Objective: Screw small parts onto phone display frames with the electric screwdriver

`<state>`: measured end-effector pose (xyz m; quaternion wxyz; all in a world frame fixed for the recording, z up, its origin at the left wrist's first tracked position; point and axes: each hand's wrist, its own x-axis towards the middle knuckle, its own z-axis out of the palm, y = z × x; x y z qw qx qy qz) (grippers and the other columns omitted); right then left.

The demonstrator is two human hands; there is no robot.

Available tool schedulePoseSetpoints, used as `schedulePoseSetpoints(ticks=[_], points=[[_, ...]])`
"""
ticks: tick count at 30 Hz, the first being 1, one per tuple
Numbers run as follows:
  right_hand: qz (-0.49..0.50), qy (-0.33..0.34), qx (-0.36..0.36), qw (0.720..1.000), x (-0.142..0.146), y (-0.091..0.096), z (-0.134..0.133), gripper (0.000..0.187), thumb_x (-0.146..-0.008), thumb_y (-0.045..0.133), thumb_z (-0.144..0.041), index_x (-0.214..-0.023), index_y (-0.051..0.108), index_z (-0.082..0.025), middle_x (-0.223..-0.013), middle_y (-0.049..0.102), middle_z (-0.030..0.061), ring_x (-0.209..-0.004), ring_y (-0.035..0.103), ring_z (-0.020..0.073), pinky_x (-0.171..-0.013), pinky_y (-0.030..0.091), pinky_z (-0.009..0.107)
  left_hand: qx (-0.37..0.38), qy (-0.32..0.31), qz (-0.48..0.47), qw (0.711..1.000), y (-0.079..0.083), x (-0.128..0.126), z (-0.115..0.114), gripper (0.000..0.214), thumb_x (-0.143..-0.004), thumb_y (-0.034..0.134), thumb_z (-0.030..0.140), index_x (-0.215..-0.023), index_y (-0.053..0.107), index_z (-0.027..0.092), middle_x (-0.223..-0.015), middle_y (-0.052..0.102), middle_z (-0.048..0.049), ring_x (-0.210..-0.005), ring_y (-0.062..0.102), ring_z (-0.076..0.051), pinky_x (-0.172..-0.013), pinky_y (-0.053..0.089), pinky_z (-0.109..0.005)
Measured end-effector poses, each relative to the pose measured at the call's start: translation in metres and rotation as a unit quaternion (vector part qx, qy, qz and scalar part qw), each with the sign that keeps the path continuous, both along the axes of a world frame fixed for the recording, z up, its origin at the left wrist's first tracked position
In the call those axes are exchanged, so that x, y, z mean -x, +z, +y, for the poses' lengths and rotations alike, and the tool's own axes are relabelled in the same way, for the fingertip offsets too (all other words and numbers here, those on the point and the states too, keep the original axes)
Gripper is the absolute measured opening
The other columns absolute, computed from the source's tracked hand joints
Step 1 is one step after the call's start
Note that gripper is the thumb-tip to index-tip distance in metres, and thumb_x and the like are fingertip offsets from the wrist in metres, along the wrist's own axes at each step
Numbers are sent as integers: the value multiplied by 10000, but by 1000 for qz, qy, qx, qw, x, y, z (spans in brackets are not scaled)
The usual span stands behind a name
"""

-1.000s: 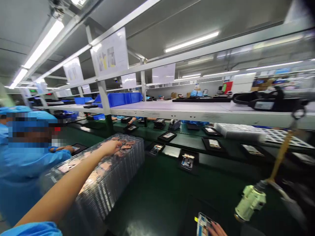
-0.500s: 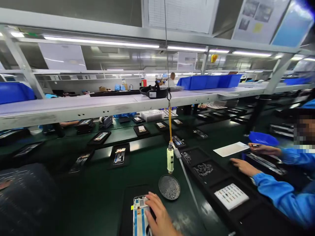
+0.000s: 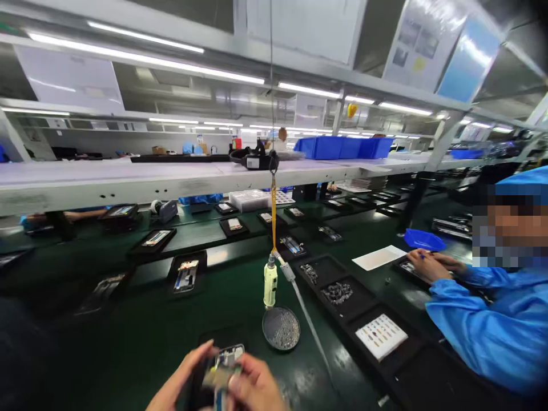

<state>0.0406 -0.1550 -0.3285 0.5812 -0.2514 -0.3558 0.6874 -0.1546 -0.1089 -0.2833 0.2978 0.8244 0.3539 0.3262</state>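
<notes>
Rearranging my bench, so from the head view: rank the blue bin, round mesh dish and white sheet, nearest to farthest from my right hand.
From the right hand:
1. Round mesh dish, just ahead.
2. White sheet, ahead rightward.
3. Blue bin, beyond the sheet.

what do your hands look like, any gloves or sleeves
The left hand and right hand are bare: no gloves, and no ring or watch that shows. No sleeve is in this view, only bare skin down to the bottom edge of the picture.
</notes>
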Motion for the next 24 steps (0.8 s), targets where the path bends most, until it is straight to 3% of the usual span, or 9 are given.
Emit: schedulePoseSetpoints(ticks=[1,3,4,7,10,15,20,24], points=[[6,-28,26,999,-13,5,-1,580,-696,834,-646,-926,551,-195,-571,615,-42,-371,467,75,-402,373,176,3,8,18,1000,-5,-5,7,581,-881,623,519,-1441,492,438,-1419,595,-47,-1283,587,-338,-1072,524,-545],[-18,-101,57,993,-38,15,0,547,-730,843,-582,-945,507,-209,-645,664,-27,-449,556,88,-469,443,181,-38,41,70,996,-17,-15,23,375,-927,556,424,-1239,678,255,-1331,639,-138,-1282,581,-334,-1101,487,-547],[-41,-112,60,991,-47,18,4,557,-726,854,-560,-981,504,-209,-688,690,-9,-510,610,106,-525,485,197,-56,46,107,992,-24,-19,30,341,-926,554,388,-1181,698,213,-1302,646,-160,-1283,574,-339,-1088,497,-550],[-153,-130,40,979,-63,19,21,530,-811,749,-614,-1043,508,-203,-785,728,48,-652,701,174,-648,569,287,-51,55,141,987,-43,-24,45,233,-892,629,321,-1071,713,199,-1296,638,-148,-1367,483,-349,-1134,448,-557],[-287,-165,-16,943,-64,15,35,472,-930,545,-659,-1019,534,-196,-844,731,83,-739,724,220,-719,596,372,-54,52,148,986,-52,-31,47,182,-891,653,275,-1051,699,201,-1282,621,-140,-1392,440,-355,-1153,411,-576],[-408,-207,-89,885,-64,14,45,353,-923,613,-538,-938,696,-194,-1002,708,94,-970,653,241,-907,518,374,-73,41,148,985,-52,-52,48,78,-862,721,235,-933,713,205,-1225,608,-111,-1358,435,-376,-1177,300,-668],[-473,-190,-103,854,-74,2,42,262,-934,575,-395,-1014,737,-205,-997,740,75,-908,665,227,-846,508,347,-77,42,137,987,-52,-65,56,131,-924,639,223,-815,710,207,-1120,614,-93,-1203,517,-307,-1121,410,-588],[-509,-148,-102,842,-77,-7,41,213,-897,581,-322,-958,755,-216,-942,749,50,-848,664,212,-783,495,323,-67,45,127,989,-52,-62,59,160,-934,589,186,-818,699,195,-1076,623,-103,-1128,555,-285,-1008,514,-486]])
